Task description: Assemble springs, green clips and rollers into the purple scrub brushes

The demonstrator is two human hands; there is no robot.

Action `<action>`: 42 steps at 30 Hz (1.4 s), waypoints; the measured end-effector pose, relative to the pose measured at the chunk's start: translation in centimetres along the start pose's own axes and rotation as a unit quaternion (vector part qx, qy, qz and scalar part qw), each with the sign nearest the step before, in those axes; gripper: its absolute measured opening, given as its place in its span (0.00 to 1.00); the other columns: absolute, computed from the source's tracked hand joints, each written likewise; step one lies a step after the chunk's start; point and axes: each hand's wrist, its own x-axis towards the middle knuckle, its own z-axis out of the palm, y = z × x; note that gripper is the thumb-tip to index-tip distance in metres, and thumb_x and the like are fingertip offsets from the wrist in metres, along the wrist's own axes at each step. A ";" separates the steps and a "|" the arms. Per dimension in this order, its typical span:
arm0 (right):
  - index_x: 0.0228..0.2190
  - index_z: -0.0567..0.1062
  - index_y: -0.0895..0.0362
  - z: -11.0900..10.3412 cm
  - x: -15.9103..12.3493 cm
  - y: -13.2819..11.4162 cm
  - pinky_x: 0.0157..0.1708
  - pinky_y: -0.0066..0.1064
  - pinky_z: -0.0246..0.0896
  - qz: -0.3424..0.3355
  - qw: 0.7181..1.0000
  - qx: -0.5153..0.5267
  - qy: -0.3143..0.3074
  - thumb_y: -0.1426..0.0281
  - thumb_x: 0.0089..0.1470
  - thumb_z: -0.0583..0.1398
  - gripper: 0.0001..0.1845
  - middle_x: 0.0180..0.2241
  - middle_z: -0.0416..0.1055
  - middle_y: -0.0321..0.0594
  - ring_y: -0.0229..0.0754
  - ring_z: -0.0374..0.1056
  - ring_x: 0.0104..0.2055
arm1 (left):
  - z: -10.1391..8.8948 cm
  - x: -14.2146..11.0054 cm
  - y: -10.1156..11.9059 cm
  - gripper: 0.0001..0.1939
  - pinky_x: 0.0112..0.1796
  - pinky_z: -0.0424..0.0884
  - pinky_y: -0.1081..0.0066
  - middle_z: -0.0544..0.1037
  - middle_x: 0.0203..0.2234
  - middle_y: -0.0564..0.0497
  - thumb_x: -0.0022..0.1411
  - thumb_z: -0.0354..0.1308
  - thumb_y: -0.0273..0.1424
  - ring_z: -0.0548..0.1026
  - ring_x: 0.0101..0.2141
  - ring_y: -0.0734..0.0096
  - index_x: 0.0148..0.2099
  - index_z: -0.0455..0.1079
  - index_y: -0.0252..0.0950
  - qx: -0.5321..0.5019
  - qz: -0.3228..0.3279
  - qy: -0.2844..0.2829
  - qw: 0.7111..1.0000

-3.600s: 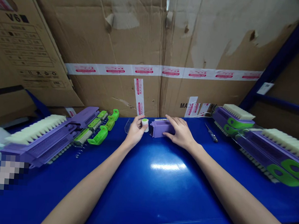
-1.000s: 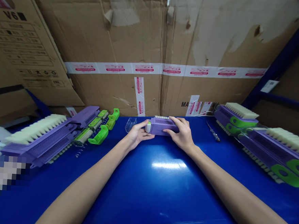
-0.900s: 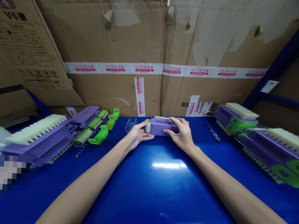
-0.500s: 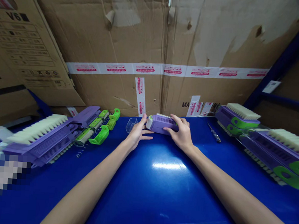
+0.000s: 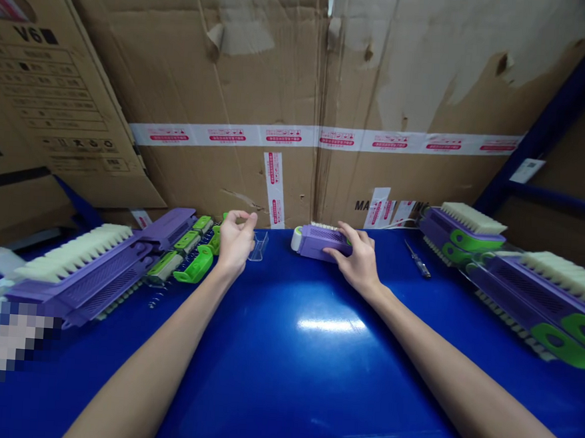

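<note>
My right hand [image 5: 359, 256] grips a purple brush [image 5: 315, 242] by its right end, thumb in front and fingers over the top. The brush lies on its side on the blue surface, with pale bristles along its far edge and a white and green piece at its left end. Over the green clips, my left hand [image 5: 235, 243] is closed, its thumb and fingertips together; what they hold, if anything, is hidden. A green clip [image 5: 195, 265] lies just left of that wrist. Right beside the left hand stands a small clear plastic piece [image 5: 259, 247].
Purple parts with white bristles [image 5: 85, 248] lie at the left, near small springs [image 5: 157, 296]. More brushes with green ends [image 5: 542, 296] are stacked at the right, by a screwdriver [image 5: 418, 260]. A cardboard wall [image 5: 231, 94] closes off the back of the blue table [image 5: 281, 378].
My left hand has left the brush's white end and moved left to the green clips, its fingers curling closed. My right hand keeps its grip on the brush almost unmoved.
</note>
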 end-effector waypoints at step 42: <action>0.55 0.65 0.53 0.2 0.0 0.2 0.49 0.46 0.56 -0.019 0.999 0.004 -0.027 0.62 0.51 0.63 0.30 0.44 0.73 0.47 0.51 0.66 0.46 | -1.0 -1.0 -2.7 0.31 0.48 0.64 0.56 0.74 0.49 0.38 0.62 0.49 0.40 0.71 0.50 0.50 0.64 0.53 0.35 0.643 0.047 -0.161 0.748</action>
